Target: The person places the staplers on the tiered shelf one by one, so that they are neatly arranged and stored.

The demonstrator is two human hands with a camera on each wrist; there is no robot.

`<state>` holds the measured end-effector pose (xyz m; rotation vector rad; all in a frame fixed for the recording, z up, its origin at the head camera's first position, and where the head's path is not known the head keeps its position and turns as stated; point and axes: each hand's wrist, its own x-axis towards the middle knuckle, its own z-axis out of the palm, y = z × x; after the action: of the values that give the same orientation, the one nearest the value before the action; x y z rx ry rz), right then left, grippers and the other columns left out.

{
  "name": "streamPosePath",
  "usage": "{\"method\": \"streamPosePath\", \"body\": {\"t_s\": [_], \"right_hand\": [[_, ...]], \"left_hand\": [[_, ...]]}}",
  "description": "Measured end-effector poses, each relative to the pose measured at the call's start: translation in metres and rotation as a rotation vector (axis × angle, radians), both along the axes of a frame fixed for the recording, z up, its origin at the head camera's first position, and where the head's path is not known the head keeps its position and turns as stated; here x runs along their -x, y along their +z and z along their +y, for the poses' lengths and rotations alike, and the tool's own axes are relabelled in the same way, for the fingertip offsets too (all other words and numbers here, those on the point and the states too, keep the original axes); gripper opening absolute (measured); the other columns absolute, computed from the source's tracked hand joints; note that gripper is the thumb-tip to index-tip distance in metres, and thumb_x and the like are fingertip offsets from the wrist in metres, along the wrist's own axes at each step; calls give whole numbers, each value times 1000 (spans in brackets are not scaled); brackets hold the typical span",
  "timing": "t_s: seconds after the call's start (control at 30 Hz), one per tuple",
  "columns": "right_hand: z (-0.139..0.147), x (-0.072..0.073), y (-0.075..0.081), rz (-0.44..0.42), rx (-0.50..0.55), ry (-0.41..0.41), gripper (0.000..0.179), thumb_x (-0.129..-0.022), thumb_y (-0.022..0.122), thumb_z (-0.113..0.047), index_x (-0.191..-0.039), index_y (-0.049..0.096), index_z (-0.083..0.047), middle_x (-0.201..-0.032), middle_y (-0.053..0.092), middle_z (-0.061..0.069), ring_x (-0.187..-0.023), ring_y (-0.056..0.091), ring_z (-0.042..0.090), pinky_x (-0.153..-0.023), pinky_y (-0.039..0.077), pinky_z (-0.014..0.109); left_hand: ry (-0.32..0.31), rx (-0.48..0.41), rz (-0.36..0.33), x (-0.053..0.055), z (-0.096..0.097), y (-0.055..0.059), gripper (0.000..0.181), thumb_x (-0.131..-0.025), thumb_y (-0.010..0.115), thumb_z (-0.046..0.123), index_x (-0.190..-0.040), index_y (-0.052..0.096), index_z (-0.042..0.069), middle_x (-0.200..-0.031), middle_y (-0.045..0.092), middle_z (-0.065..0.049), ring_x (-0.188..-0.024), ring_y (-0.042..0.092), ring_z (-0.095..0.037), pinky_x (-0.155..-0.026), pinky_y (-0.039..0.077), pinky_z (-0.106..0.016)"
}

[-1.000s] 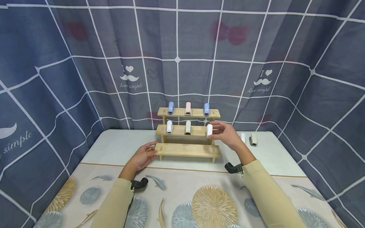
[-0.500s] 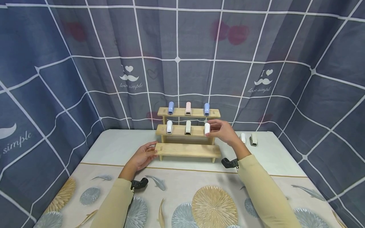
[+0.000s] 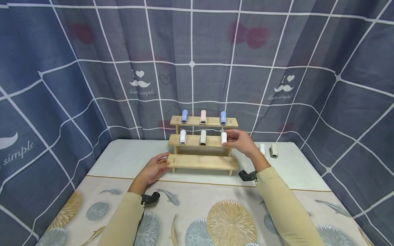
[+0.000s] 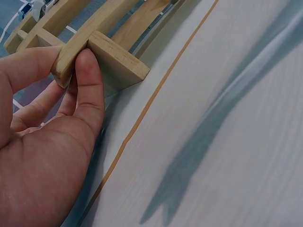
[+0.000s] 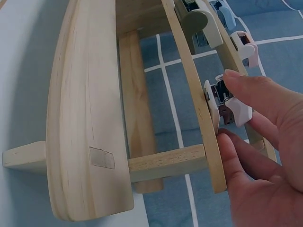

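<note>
A three-tier wooden stand (image 3: 203,161) stands at the back of the table. At the left end of its lowest tier, my left hand (image 3: 155,168) pinches the board (image 4: 75,47) between thumb and fingers. My right hand (image 3: 243,142) is at the right end of the middle tier, its thumb and fingers around a small white stapler (image 3: 223,138). In the right wrist view this stapler (image 5: 236,111) sits right at the tier's board. Also on the middle tier are another white stapler (image 3: 183,137) and a cream stapler (image 3: 203,137).
On the top tier are a blue stapler (image 3: 184,116), a pink stapler (image 3: 203,117) and another blue stapler (image 3: 223,118). Right of the stand, a white stapler (image 3: 262,148) and a cream stapler (image 3: 273,150) lie on the table. A checked curtain (image 3: 172,82) hangs behind.
My right hand has moved a little left with the white stapler, bringing it over the right end of the middle tier. The left hand has stayed still.
</note>
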<state>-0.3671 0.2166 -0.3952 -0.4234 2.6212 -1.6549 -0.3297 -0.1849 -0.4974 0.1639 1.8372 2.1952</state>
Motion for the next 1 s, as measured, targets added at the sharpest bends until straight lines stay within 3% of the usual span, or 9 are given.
{"method": "streamPosePath", "body": {"t_s": [0.43, 0.7, 1.0], "right_hand": [[-1, 1, -2, 18, 2, -4, 67, -81, 87, -12, -141, 59, -4, -131, 66, 23, -120, 64, 34, -91, 58, 27], [6, -3, -5, 37, 27, 4, 72, -82, 87, -17, -146, 55, -6, -139, 62, 21, -125, 61, 36, -100, 57, 34], [17, -13, -13, 112, 136, -37, 68, -86, 83, -11, -146, 54, -1, -142, 60, 24, -125, 60, 44, -88, 55, 12]], "left_hand": [[-11, 1, 13, 0, -2, 1, 67, -98, 56, -8, -158, 26, -6, -109, 61, 1, -95, 65, -8, -84, 57, -20], [-2, 13, 10, 0, 0, 0, 66, -98, 57, -8, -157, 28, -5, -109, 61, 0, -95, 66, -8, -83, 58, -20], [11, 21, -3, 0, 3, 2, 64, -98, 56, -9, -157, 31, -3, -112, 60, -2, -96, 66, -9, -83, 59, -21]]}}
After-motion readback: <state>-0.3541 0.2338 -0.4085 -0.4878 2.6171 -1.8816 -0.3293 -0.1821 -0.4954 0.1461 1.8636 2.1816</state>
